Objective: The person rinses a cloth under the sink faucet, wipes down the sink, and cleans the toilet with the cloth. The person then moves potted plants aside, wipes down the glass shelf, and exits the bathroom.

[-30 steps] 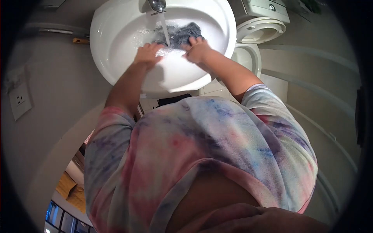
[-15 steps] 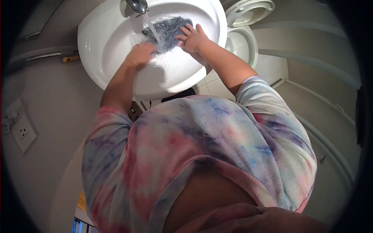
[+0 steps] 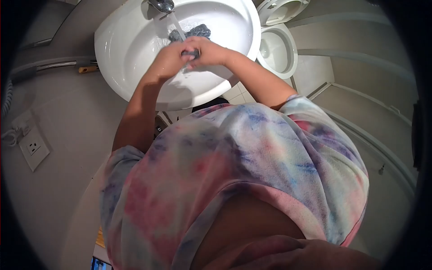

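Note:
A dark grey wet cloth (image 3: 199,31) lies bunched in the white sink (image 3: 128,58), below the faucet (image 3: 163,5). Water runs from the faucet in a stream (image 3: 177,28) onto the cloth and toward my hands. My left hand (image 3: 173,56) and my right hand (image 3: 206,52) are pressed together over the front of the basin. Both are closed around a gathered part of the cloth, which shows dark between the fingers. Some fingers are blurred or hidden behind one another.
To the right of the sink stands a toilet (image 3: 276,49) with its lid raised. A wall outlet (image 3: 33,147) with a plug and cord is at the left. A brown-handled object (image 3: 88,69) sits by the sink's left edge.
My hands have come together from either side of the cloth and closed on part of it. My right hand, spread before, has moved left. The cloth in the basin looks more bunched.

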Action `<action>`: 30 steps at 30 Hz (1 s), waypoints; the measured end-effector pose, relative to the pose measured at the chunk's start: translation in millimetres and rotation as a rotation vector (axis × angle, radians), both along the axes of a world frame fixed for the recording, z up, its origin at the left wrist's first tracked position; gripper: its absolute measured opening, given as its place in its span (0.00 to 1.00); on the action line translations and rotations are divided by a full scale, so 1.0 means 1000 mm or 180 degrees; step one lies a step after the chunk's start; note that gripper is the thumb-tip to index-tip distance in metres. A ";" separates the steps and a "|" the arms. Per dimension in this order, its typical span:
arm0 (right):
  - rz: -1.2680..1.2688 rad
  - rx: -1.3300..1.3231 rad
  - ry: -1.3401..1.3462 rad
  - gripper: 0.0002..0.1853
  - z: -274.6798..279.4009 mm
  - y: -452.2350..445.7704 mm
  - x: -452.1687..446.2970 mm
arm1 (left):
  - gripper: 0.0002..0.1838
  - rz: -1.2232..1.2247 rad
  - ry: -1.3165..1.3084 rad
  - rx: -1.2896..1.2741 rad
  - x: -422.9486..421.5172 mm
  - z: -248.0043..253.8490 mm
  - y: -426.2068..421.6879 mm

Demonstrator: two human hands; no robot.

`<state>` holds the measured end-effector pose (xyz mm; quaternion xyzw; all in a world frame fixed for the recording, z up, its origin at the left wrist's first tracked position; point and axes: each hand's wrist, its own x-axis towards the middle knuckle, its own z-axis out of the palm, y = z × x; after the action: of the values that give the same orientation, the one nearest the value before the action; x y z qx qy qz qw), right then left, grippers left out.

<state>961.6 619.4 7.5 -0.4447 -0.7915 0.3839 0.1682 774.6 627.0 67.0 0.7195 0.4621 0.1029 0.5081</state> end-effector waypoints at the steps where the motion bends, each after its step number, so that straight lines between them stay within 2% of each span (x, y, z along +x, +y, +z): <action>1: 0.0014 -0.0353 0.0549 0.31 -0.002 0.012 -0.003 | 0.10 0.0079 -0.0014 -0.0119 0.006 0.033 0.005; 2: 0.0034 -0.0709 0.1103 0.28 -0.001 0.020 -0.006 | 0.10 0.0070 -0.0003 -0.0132 0.009 0.053 0.008; 3: -0.0170 -0.0767 0.0622 0.23 0.009 0.026 -0.008 | 0.09 0.0252 -0.0356 -0.0005 0.011 0.068 0.010; 4: -0.0251 -0.0990 0.1126 0.20 0.007 0.029 -0.008 | 0.08 0.0446 -0.0706 0.0129 0.011 0.081 0.012; 5: -0.0259 -0.1072 0.0864 0.19 0.005 0.034 -0.005 | 0.08 0.0451 -0.0700 0.0132 0.006 0.092 0.013; 7: -0.0565 -0.1479 0.0438 0.16 0.030 0.032 -0.003 | 0.10 0.1018 -0.1519 0.0115 -0.012 0.103 0.010; 8: -0.0797 -0.1750 0.0487 0.16 0.036 0.033 -0.004 | 0.10 0.1002 -0.1533 0.0131 -0.022 0.098 0.009; 10: -0.0865 -0.1713 0.0521 0.15 0.038 0.040 0.000 | 0.13 0.2741 -0.2269 -0.0386 -0.041 0.078 0.004; 11: -0.0989 -0.1703 0.0836 0.17 0.040 0.040 0.002 | 0.13 0.2746 -0.2273 -0.0383 -0.048 0.060 0.001; 13: -0.1023 -0.1437 0.0798 0.18 0.062 0.033 -0.004 | 0.16 0.3911 -0.2370 -0.0850 -0.056 0.002 -0.009; 14: -0.1052 -0.1185 0.0761 0.20 0.070 0.031 -0.006 | 0.19 0.3714 -0.1887 -0.1334 -0.059 -0.032 -0.020; 15: -0.0872 -0.0521 0.0553 0.23 0.047 0.032 -0.009 | 0.32 0.3204 -0.1677 -0.2444 -0.067 -0.085 -0.021; 16: -0.0699 -0.0017 0.0408 0.23 0.041 0.024 -0.014 | 0.39 0.3224 -0.1532 -0.2981 -0.034 -0.055 -0.033; 17: -0.0541 0.0179 0.0354 0.22 0.031 0.008 -0.025 | 0.43 0.3000 -0.2199 -0.4171 -0.028 -0.063 -0.032; 18: -0.0347 0.0271 0.0300 0.21 0.022 0.000 -0.036 | 0.43 0.2973 -0.2229 -0.4176 -0.021 -0.060 -0.030; 20: 0.0178 0.0227 0.0147 0.18 0.019 -0.021 -0.050 | 0.34 0.2936 -0.3219 -0.4061 -0.012 -0.056 -0.024; 22: 0.0301 0.0304 0.0063 0.17 0.021 -0.037 -0.052 | 0.23 0.2639 -0.2916 -0.4057 -0.016 -0.119 -0.011; 23: 0.0619 0.0185 0.0203 0.18 0.025 -0.044 -0.050 | 0.13 0.2487 -0.2767 -0.4526 -0.024 -0.129 -0.007; 24: 0.0928 0.0071 0.0350 0.19 0.026 -0.048 -0.048 | 0.13 0.2501 -0.2796 -0.4519 -0.026 -0.130 -0.007; 26: 0.0983 0.0037 0.0400 0.21 0.024 -0.048 -0.041 | 0.13 0.2295 -0.2591 -0.4342 -0.028 -0.133 -0.010; 27: 0.0678 -0.0082 0.0823 0.22 0.021 -0.042 -0.035 | 0.13 0.2651 -0.2873 -0.4372 -0.025 -0.126 -0.015; 28: 0.0365 -0.0194 0.1238 0.23 0.016 -0.035 -0.029 | 0.14 0.3067 -0.2609 -0.4120 -0.023 -0.100 -0.020; 29: -0.0256 -0.0511 0.1186 0.25 0.012 -0.029 -0.024 | 0.15 0.2400 -0.2960 -0.4635 -0.030 -0.107 -0.018; 30: -0.0971 -0.2180 0.2327 0.27 0.008 -0.023 -0.023 | 0.16 0.1674 -0.3288 -0.5102 -0.036 -0.104 -0.015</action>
<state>938.1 596.2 15.3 -0.4215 -0.4364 0.7220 0.3325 738.5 612.0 -36.6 -0.0962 0.2617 0.1705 0.9451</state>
